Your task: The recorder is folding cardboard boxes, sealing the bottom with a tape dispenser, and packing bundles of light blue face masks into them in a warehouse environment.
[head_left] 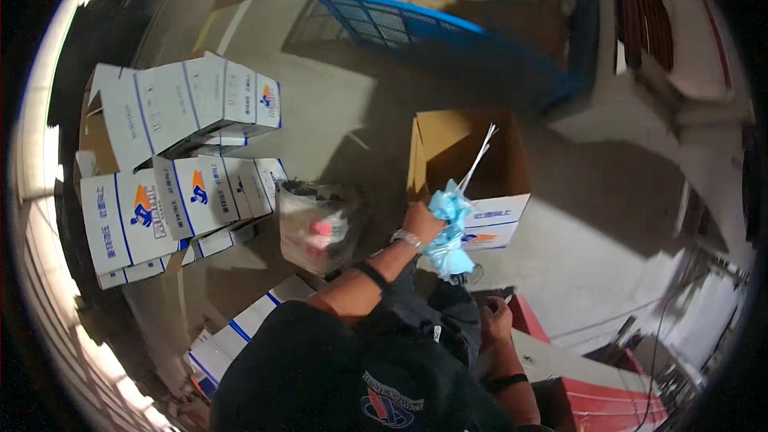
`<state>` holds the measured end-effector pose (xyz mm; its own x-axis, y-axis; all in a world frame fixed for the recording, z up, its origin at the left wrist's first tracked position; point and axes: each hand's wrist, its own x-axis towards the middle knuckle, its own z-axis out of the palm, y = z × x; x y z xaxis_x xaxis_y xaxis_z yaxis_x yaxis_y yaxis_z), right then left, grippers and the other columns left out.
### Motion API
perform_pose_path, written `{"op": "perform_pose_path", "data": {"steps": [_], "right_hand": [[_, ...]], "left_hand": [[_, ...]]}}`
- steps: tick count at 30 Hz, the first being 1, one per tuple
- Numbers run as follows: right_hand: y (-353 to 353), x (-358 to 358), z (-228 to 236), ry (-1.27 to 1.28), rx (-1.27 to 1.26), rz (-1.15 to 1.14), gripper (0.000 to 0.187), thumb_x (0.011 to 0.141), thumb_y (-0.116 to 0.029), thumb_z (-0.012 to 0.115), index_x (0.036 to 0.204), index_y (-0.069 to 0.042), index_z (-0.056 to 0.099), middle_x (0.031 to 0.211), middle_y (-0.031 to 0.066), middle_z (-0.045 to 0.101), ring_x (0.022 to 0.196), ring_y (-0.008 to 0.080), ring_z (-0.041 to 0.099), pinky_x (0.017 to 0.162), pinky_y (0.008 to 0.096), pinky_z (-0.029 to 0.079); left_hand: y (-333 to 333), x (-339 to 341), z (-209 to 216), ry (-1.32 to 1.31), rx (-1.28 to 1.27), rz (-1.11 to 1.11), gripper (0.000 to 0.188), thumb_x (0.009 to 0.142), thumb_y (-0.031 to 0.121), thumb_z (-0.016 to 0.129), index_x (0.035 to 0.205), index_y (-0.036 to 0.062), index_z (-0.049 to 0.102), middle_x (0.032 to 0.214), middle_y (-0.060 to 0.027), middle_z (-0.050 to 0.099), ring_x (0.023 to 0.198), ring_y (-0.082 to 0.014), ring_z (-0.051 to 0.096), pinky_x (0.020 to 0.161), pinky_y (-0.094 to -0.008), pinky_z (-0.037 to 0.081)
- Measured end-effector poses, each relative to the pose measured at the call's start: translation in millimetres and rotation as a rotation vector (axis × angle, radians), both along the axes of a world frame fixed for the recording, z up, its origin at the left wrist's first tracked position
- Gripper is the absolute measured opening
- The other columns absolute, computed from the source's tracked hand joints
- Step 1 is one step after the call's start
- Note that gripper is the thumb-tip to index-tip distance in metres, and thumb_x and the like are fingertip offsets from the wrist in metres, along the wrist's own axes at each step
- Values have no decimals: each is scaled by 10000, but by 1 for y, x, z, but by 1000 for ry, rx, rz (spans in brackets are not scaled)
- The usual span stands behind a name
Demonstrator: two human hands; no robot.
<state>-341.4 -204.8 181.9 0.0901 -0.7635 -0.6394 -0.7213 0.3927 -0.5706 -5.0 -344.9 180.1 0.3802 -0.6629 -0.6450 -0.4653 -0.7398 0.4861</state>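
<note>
My left hand (424,222) is closed around a crumpled light-blue plastic bag (450,228), held over the near edge of an open cardboard box (464,144). Thin white strips (480,158) stick up from the top of the bag, across the box opening. Lower down on the right, my right hand (498,320) is beside my thigh with its fingers curled. A small pale tip shows at those fingers, too small to name. The box has brown inner walls and a white outer side with blue print.
Left of the box stands a translucent plastic bag (316,232) with dark contents. White printed cartons (200,104) are stacked farther left. A blue mesh crate (448,20) is at the back. Red-and-white equipment (592,392) sits at lower right, with a dark cable (658,352) beside it.
</note>
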Motion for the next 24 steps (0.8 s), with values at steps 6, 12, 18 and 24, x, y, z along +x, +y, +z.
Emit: {"op": "perform_pose_path", "data": {"steps": [6,12,18,24], "right_hand": [[-115,3,16,-48,175,-141,295,791,-152,636,1052,-14,632,881,114,672,729,195,660,594,329,525],[-230,85,62,-100,225,-166,282,827,-117,576,1086,-8,601,906,112,665,733,184,653,606,316,514],[-309,155,70,-72,320,-71,251,831,-120,565,1048,-3,611,867,102,664,711,182,651,582,309,515],[-422,188,18,-207,447,-106,175,860,-149,597,965,-20,650,786,88,664,684,188,653,539,304,498]], "left_hand": [[2,164,179,-260,-529,125,495,615,210,752,1074,68,637,883,-234,668,851,-414,644,760,-481,521],[-41,316,335,-523,-1062,174,509,598,109,773,1078,15,630,837,-229,655,799,-381,668,687,-401,510],[-111,490,386,-175,-1392,339,297,740,29,662,1031,5,602,826,-114,658,747,-262,664,670,-334,530],[-183,613,423,-1426,-1122,13,429,706,38,694,1121,-20,602,923,-135,669,865,-269,657,783,-341,515]]}}
